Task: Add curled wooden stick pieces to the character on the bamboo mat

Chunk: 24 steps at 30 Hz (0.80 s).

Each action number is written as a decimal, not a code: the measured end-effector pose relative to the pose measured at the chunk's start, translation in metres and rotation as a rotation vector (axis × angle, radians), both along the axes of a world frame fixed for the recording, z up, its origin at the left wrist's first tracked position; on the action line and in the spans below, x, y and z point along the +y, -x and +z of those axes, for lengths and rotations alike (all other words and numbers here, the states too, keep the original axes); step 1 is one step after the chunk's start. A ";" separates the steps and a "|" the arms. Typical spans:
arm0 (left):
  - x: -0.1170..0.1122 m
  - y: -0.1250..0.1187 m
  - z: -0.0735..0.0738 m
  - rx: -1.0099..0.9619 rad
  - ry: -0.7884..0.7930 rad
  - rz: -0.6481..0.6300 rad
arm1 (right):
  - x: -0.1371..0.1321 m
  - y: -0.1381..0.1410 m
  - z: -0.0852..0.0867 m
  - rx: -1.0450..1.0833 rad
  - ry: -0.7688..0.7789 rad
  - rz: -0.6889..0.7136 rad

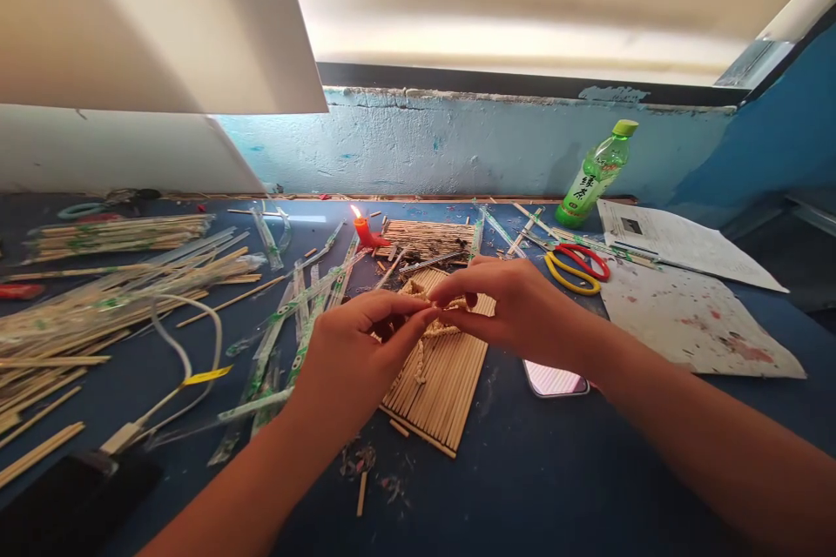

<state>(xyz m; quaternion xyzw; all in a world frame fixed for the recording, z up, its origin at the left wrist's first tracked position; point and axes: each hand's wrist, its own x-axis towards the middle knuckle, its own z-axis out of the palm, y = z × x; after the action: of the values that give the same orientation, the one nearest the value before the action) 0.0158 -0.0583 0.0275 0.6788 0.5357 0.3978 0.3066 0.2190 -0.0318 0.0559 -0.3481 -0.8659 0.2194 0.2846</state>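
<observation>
My left hand (366,344) and my right hand (515,300) meet fingertip to fingertip in a pinch. Whatever they grip is too small or hidden to name. Below them lies a flat panel of wooden sticks (444,392) laid side by side. On it sits a small structure of short stick pieces (420,361), partly covered by my fingers. Behind stands a lit red candle (362,232), near a second stick panel (428,235) with dark, burnt-looking bits at its front.
Wrapped chopsticks (124,235) and torn plastic sleeves (280,322) spread leftward, beside a white cable (219,339) and a black box (78,496). Rightward are scissors (575,268), a phone (555,380), papers (698,313) and a green tea bottle (596,174).
</observation>
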 end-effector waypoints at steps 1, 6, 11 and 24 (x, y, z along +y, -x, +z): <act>-0.001 0.000 0.000 0.003 -0.003 -0.003 | 0.000 0.000 0.000 -0.004 0.001 -0.004; -0.002 -0.001 0.002 0.000 -0.016 -0.010 | -0.003 0.003 0.001 0.008 0.059 -0.026; -0.003 -0.002 0.000 0.049 -0.066 -0.048 | -0.005 0.001 0.003 -0.037 0.101 -0.036; 0.002 0.001 -0.002 0.056 0.061 0.002 | 0.018 -0.019 0.003 0.193 0.168 -0.206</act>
<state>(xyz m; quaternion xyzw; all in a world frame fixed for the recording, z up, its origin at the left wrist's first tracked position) 0.0144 -0.0564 0.0256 0.6796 0.5566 0.3623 0.3116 0.2384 -0.0142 0.0594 -0.4347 -0.7729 0.2934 0.3572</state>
